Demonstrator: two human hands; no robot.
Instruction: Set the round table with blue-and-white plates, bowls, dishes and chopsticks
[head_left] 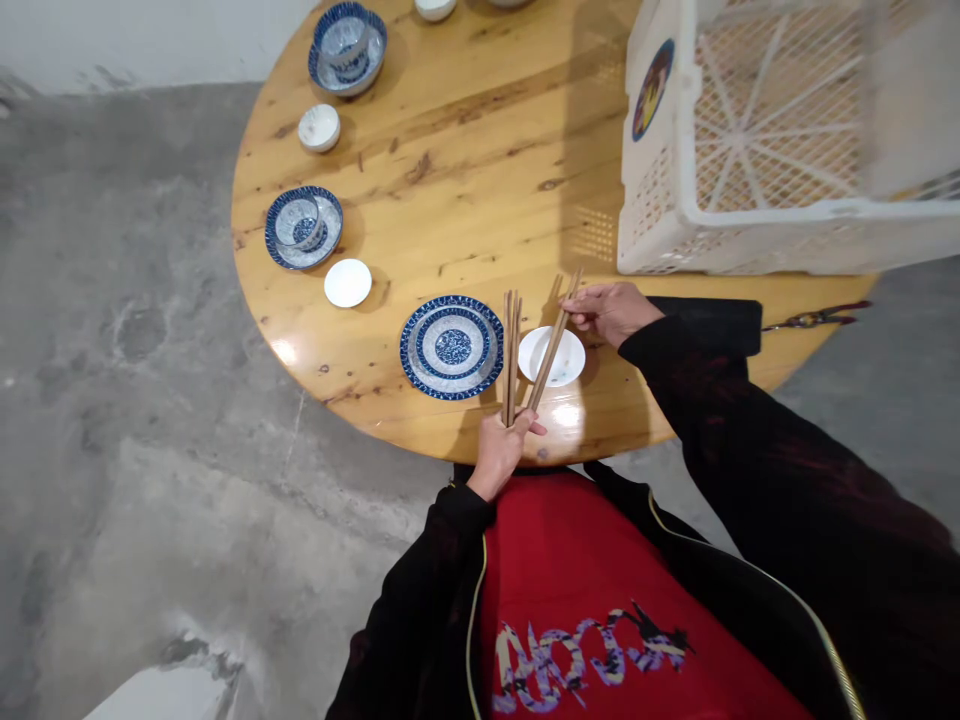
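My left hand (501, 448) is closed round the lower ends of several wooden chopsticks (512, 345), just over the table's front edge. With pinched fingers, my right hand (609, 308) holds the upper end of a slanting pair of chopsticks (553, 352), whose lower end meets my left thumb. Beneath that pair sits a white bowl (564, 368), partly covered by it. To the left of the upright bunch is a blue-and-white plate (415, 375) with a smaller patterned dish or bowl (453, 346) on it.
A white plastic crate (652, 225) stands at the table's right. Near it lie a black case (709, 318) and pliers-like tool (814, 318). Leftward are a white bowl (348, 283), a plate with a bowl (281, 250), a small bowl (319, 128) and another plate (330, 82) on the round table (465, 200).
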